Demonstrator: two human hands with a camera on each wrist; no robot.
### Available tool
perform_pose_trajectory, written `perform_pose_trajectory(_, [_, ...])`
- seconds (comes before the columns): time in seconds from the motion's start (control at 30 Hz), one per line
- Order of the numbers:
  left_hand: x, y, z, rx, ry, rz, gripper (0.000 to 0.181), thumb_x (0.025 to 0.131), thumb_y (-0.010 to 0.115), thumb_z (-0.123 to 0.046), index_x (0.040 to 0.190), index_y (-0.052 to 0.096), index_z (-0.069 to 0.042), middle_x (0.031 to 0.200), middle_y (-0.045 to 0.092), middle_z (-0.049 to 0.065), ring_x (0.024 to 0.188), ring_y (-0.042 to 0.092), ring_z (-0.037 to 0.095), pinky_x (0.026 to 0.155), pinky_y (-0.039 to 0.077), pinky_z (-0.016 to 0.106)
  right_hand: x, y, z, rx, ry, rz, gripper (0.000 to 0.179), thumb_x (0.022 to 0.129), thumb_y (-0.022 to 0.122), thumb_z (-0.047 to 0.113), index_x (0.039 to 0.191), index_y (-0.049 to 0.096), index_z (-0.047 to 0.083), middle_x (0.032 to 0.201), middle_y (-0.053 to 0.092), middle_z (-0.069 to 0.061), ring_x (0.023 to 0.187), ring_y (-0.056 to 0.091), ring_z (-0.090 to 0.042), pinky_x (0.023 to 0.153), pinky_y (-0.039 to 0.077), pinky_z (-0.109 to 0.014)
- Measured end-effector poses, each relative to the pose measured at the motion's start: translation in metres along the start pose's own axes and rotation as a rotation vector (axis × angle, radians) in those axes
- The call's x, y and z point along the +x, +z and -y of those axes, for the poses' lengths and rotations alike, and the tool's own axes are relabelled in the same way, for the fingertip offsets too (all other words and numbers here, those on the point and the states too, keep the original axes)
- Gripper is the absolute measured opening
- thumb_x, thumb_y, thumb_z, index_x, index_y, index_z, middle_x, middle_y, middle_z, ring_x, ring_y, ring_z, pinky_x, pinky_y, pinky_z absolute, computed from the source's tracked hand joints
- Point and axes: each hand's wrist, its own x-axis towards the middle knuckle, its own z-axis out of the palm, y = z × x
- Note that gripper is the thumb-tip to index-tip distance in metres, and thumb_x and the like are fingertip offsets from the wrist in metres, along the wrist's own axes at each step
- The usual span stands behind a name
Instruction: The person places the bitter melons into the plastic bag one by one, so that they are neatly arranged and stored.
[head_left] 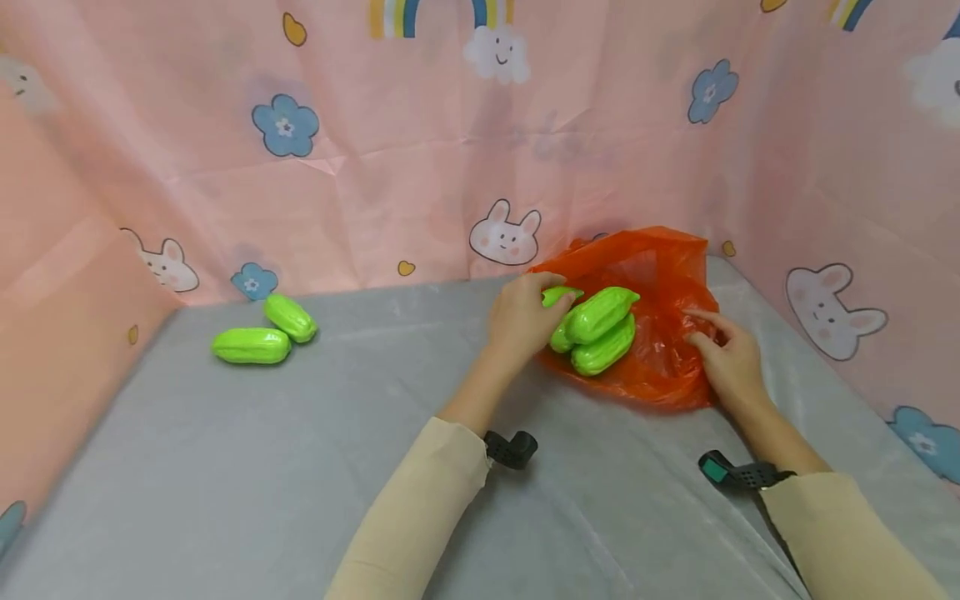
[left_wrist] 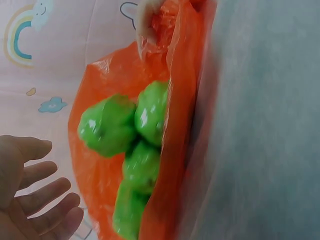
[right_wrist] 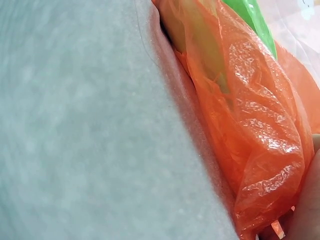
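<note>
An orange plastic bag (head_left: pixel 667 367) lies with its mouth spread, and several bright green ribbed gourds (head_left: pixel 603 315) are bunched inside it. The left hand (head_left: pixel 525 312) is at the bag's left side, beside the gourds. In the left wrist view, that left hand (left_wrist: pixel 37 192) has its fingers spread and loosely bent, apart from the gourds, holding nothing. On the other side, the right hand (head_left: pixel 731 358) pinches the bag's right edge between thumb and fingers. The right wrist view shows crinkled plastic bag (right_wrist: pixel 270 150) drawn up to the fingers.
Two more green gourds (head_left: pixel 251 345) lie close together on the grey-covered table (head_left: pixel 337 467) at the back left. A pink printed curtain (head_left: pixel 405 167) rises behind the table and along both sides, close behind the bag.
</note>
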Motion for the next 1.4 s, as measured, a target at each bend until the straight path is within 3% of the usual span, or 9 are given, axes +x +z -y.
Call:
perform_pose_trajectory(0.1, [0.000, -0.010, 0.004, -0.007, 0.015, -0.003, 0.033, 0.098, 0.067, -0.031, 0.125, 0.073, -0.015, 0.122, 0.074, 0.001, 0.111, 0.069, 0.020, 0.089, 0.057, 0.035, 0.002, -0.002, 0.000, -0.015, 0.001, -0.002, 0.040, 0.101, 0.054, 0.022, 0.134, 0.062, 0.002, 0.084, 0.041, 0.003, 0.078, 0.042, -0.008, 0.057, 0.037, -0.014])
perform_pose_trajectory(0.33, [-0.004, -0.032, 0.019, 0.010, 0.001, -0.017, 0.033, 0.098, 0.066, -0.029, 0.126, 0.072, -0.012, 0.124, 0.073, 0.005, 0.097, 0.072, 0.022, 0.081, 0.059, 0.035, 0.001, 0.001, -0.001, -0.011, 0.022, 0.018, 0.042, 0.102, 0.053, 0.024, 0.138, 0.060, 0.003, 0.092, 0.046, 0.009, 0.082, 0.045, -0.006, 0.061, 0.042, -0.007])
perform_pose_trajectory(0.47, [-0.005, -0.045, 0.028, 0.015, -0.005, -0.028, 0.033, 0.099, 0.065, -0.028, 0.127, 0.071, -0.013, 0.127, 0.072, 0.004, 0.112, 0.069, 0.023, 0.089, 0.058, 0.038, 0.001, 0.002, -0.001, -0.020, 0.036, 0.025, 0.043, 0.102, 0.052, 0.025, 0.139, 0.059, 0.004, 0.096, 0.048, 0.009, 0.084, 0.045, -0.005, 0.063, 0.044, -0.006])
perform_pose_trajectory(0.6, [-0.007, -0.060, 0.039, 0.049, -0.055, -0.039, 0.034, 0.100, 0.061, -0.030, 0.130, 0.069, -0.016, 0.132, 0.069, 0.001, 0.119, 0.066, 0.024, 0.095, 0.057, 0.040, 0.002, 0.002, 0.000, -0.034, 0.039, 0.019, 0.043, 0.101, 0.053, 0.025, 0.139, 0.060, 0.004, 0.093, 0.046, 0.006, 0.083, 0.044, -0.006, 0.061, 0.041, -0.009])
perform_pose_trajectory(0.7, [-0.008, -0.072, 0.049, 0.091, -0.067, -0.077, 0.033, 0.100, 0.061, -0.030, 0.129, 0.070, -0.017, 0.131, 0.070, 0.002, 0.116, 0.067, 0.023, 0.093, 0.057, 0.041, 0.002, 0.001, 0.000, -0.029, 0.042, 0.019, 0.044, 0.101, 0.052, 0.024, 0.138, 0.060, 0.003, 0.093, 0.046, 0.007, 0.083, 0.044, -0.006, 0.061, 0.041, -0.009])
perform_pose_trajectory(0.97, [-0.011, -0.101, 0.085, 0.205, 0.003, -0.248, 0.026, 0.097, 0.065, -0.022, 0.119, 0.075, -0.012, 0.120, 0.074, 0.007, 0.102, 0.071, 0.026, 0.083, 0.058, 0.044, 0.001, 0.001, 0.002, -0.017, 0.054, 0.022, 0.044, 0.101, 0.053, 0.024, 0.139, 0.059, 0.001, 0.093, 0.045, 0.006, 0.084, 0.044, -0.007, 0.062, 0.041, -0.008])
perform_pose_trajectory(1.2, [-0.017, -0.126, 0.120, 0.251, -0.024, -0.298, 0.026, 0.096, 0.064, -0.020, 0.119, 0.074, -0.011, 0.123, 0.072, 0.009, 0.103, 0.071, 0.029, 0.082, 0.057, 0.046, 0.000, 0.001, 0.002, -0.014, 0.055, 0.022, 0.045, 0.101, 0.053, 0.024, 0.139, 0.059, 0.000, 0.092, 0.045, 0.006, 0.085, 0.043, -0.007, 0.063, 0.041, -0.008])
perform_pose_trajectory(1.4, [-0.023, -0.150, 0.143, 0.301, -0.028, -0.377, 0.027, 0.096, 0.063, -0.018, 0.119, 0.073, -0.008, 0.120, 0.072, 0.013, 0.102, 0.069, 0.032, 0.079, 0.056, 0.048, 0.000, 0.001, 0.000, -0.015, 0.052, 0.019, 0.045, 0.101, 0.054, 0.024, 0.139, 0.059, 0.001, 0.090, 0.045, 0.006, 0.084, 0.043, -0.007, 0.062, 0.041, -0.008])
